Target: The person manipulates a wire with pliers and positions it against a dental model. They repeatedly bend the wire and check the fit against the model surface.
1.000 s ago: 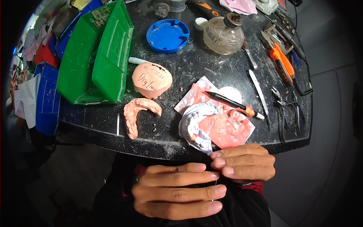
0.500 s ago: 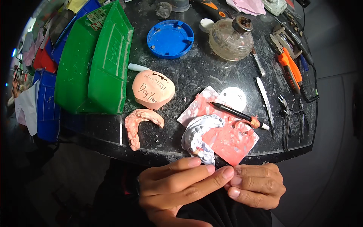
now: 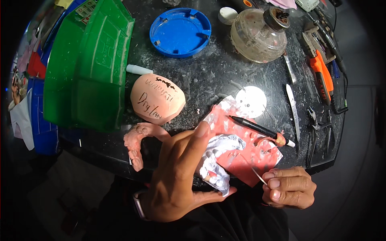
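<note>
My left hand (image 3: pixel 177 172) grips a white, crinkled-looking horseshoe dental cast (image 3: pixel 213 160) at the table's front edge, with its fingers around the left side and thumb underneath. My right hand (image 3: pixel 287 186) pinches a thin metal wire or slim tool (image 3: pixel 255 172), which points up-left over a pink wax sheet (image 3: pixel 245 164). A black pen-like tool (image 3: pixel 251 127) with pink stuff near its pale end lies on the sheet. Left of my hand are a pink horseshoe cast (image 3: pixel 136 150) and a pink plaster block (image 3: pixel 157 98) with handwriting on it.
Green bins (image 3: pixel 100 64) and blue bins (image 3: pixel 43 136) crowd the left. Behind are a blue round lid (image 3: pixel 180 32) and a glass burner (image 3: pixel 257 38). A metal blade (image 3: pixel 292 112), orange-handled pliers (image 3: pixel 323 76) and dark small pliers (image 3: pixel 315 134) lie on the right.
My left hand has risen from below the table edge and taken hold of the white cast. My right hand has shifted right, with the thin piece now showing raised in its fingertips.
</note>
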A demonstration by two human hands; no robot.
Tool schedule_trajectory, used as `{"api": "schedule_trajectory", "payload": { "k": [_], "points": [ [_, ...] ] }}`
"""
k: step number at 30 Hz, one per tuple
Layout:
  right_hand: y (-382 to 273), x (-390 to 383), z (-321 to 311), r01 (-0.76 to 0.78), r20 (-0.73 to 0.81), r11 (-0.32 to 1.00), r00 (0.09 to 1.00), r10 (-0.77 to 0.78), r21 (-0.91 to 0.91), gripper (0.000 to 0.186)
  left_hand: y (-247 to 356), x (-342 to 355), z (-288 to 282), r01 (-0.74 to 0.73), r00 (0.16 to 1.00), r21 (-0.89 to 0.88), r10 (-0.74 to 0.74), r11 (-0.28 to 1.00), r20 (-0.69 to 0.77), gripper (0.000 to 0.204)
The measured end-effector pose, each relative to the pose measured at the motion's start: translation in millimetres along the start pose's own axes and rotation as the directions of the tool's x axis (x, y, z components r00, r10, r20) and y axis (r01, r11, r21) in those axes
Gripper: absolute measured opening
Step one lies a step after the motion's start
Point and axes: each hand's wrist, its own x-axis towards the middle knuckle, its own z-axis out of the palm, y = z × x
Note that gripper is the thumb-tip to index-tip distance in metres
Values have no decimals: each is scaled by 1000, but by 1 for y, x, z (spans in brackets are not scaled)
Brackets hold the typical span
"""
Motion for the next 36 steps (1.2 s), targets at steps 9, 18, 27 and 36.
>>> {"api": "schedule_trajectory", "payload": {
  "k": [9,18,27,36],
  "points": [
    [-6,0,-10,-6,120,999,993,1,39,33,0,-1,4,-88,996,-452,87,888,-24,38],
    [1,-4,-16,-23,152,977,988,-9,210,32,-6,4,7,-408,911,-378,341,831,-233,42],
    [-8,0,-15,-116,168,982,982,90,151,32,-9,4,17,-493,859,-334,390,803,-331,33],
    [-3,-1,-8,-103,97,982,991,88,161,33,-11,3,24,-510,836,-245,408,825,-366,31]
  ]
}}
